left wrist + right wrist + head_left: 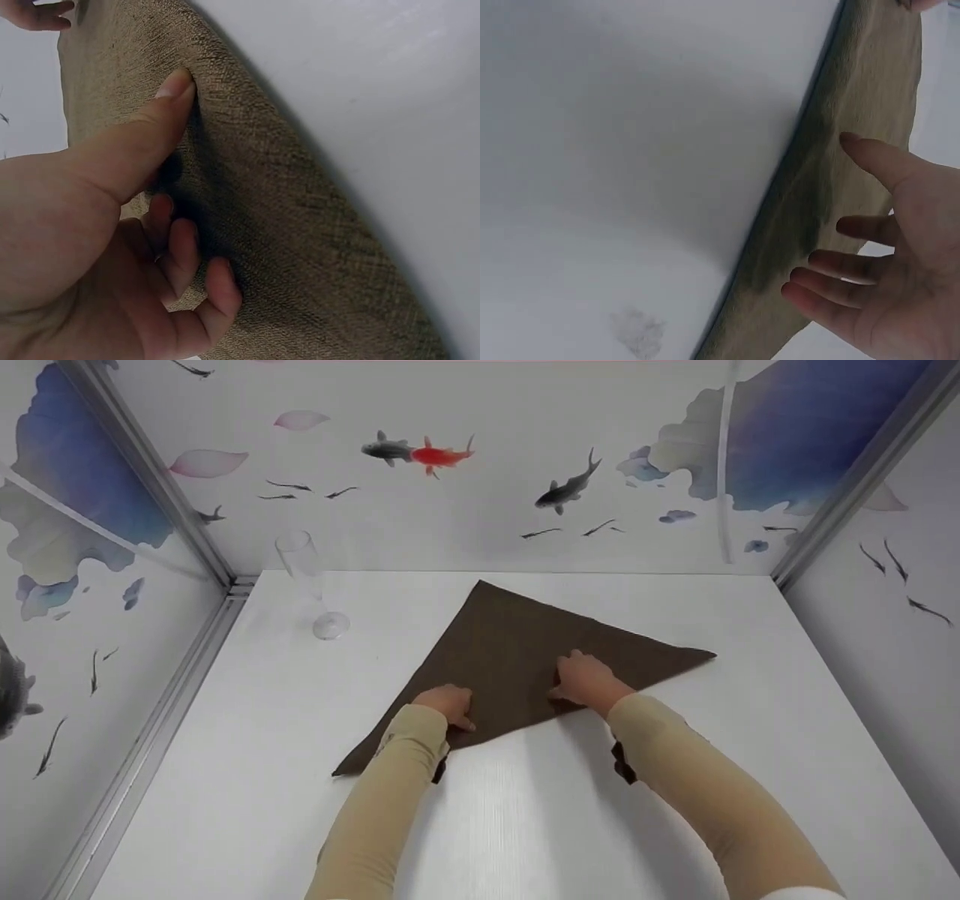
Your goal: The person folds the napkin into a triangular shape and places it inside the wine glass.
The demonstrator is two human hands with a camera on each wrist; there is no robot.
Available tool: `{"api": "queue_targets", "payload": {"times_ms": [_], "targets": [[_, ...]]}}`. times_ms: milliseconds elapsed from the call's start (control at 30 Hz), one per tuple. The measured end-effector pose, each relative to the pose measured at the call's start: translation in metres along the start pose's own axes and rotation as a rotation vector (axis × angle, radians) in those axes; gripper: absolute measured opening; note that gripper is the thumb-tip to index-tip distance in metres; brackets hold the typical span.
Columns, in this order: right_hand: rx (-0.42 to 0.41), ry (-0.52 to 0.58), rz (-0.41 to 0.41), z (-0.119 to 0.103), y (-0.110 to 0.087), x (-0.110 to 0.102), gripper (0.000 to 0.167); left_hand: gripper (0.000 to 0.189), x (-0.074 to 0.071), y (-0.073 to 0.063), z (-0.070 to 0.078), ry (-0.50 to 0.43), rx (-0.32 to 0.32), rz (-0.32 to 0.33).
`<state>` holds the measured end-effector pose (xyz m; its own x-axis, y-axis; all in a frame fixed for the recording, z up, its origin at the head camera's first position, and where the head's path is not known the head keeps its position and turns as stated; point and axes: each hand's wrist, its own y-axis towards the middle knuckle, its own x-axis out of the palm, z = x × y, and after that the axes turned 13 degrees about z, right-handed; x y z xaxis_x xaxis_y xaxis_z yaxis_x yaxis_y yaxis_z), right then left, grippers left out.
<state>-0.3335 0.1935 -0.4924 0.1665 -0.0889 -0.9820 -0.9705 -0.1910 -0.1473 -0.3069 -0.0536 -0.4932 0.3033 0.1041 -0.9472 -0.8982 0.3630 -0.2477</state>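
A brown woven cloth napkin (510, 637) lies on the white table, folded into a large triangle with its long edge toward the person. Over its left part is the left hand (450, 705); in the left wrist view the thumb tip (178, 84) touches the fabric, while the other fingers bend loosely against it. The right hand (589, 679) is over the right part, near the long edge. Its fingers (840, 262) are spread and relaxed in the right wrist view, with nothing between them and the thumb.
A clear stemmed glass (330, 626) stands at the back left of the table (247, 720). Walls (480, 525) printed with fish and petals enclose the back and both sides, with metal rails (142, 457) at the corners.
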Motion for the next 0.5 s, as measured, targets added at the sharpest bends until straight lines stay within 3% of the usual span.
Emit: {"api": "queue_targets", "payload": {"times_ms": [200,500], "targets": [[0.06,0.044,0.043,-0.026,-0.013,0.007,0.061,0.031,-0.005,-0.004,0.002,-0.001,0.012,0.0],[0.121,0.06,0.016,-0.043,-0.02,0.011,0.057,0.03,-0.002,-0.001,0.001,-0.008,0.028,-0.003]]}}
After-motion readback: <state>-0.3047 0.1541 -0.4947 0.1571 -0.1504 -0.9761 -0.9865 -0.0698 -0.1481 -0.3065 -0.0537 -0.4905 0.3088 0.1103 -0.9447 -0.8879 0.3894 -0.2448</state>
